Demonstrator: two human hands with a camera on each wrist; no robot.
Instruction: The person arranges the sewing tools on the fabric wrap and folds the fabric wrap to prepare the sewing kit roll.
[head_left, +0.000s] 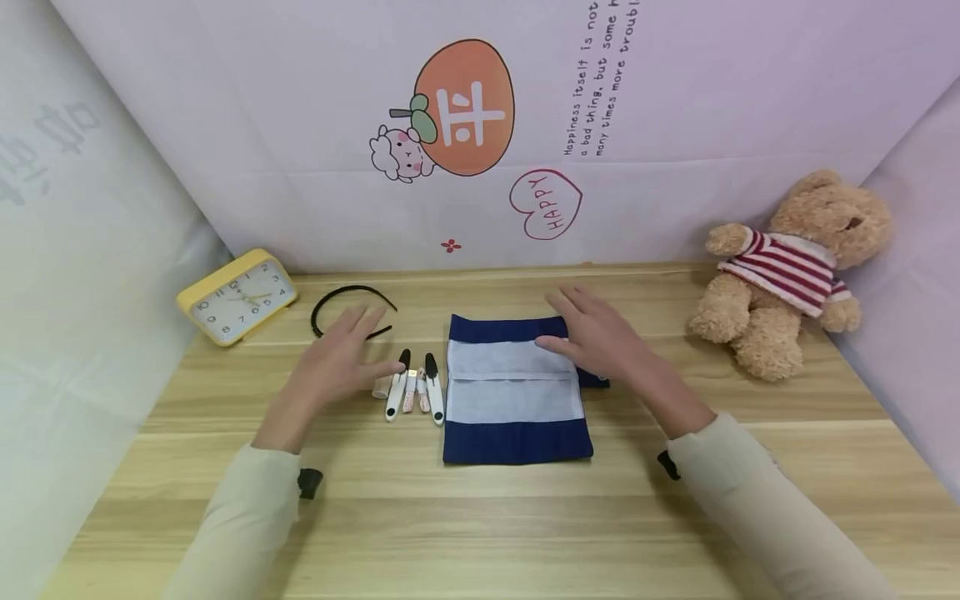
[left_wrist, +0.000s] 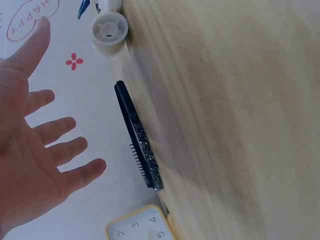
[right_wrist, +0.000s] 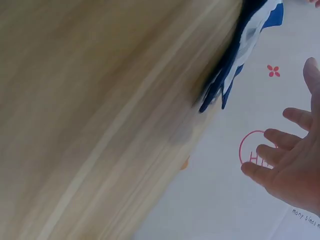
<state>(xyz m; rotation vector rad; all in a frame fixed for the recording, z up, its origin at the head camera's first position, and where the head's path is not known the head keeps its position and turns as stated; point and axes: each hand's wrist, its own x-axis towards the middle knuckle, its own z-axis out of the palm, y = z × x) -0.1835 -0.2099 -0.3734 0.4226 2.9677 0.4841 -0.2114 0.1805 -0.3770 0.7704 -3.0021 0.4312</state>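
Note:
A navy and white cloth case (head_left: pixel 513 400) lies unfolded flat on the table. My right hand (head_left: pixel 600 333), empty with fingers spread, hovers over its far right corner; the right wrist view shows this hand (right_wrist: pixel 295 155) raised beside the dark cloth edge (right_wrist: pixel 225 75). Left of the cloth lie two white tools with black ends (head_left: pixel 435 392) and two small wrapped bundles (head_left: pixel 410 392) between them. Beside these my left hand (head_left: pixel 333 358) is held palm inward, holding nothing. It partly covers a small whitish roll (head_left: pixel 381 387) and a black toothed headband (head_left: pixel 318 308).
At the back left stands a yellow alarm clock (head_left: pixel 240 296). A teddy bear (head_left: pixel 787 275) in a striped shirt sits at the back right. White printed fabric (head_left: pixel 300 167) walls in the wooden table (head_left: pixel 480 533) at the back and sides.

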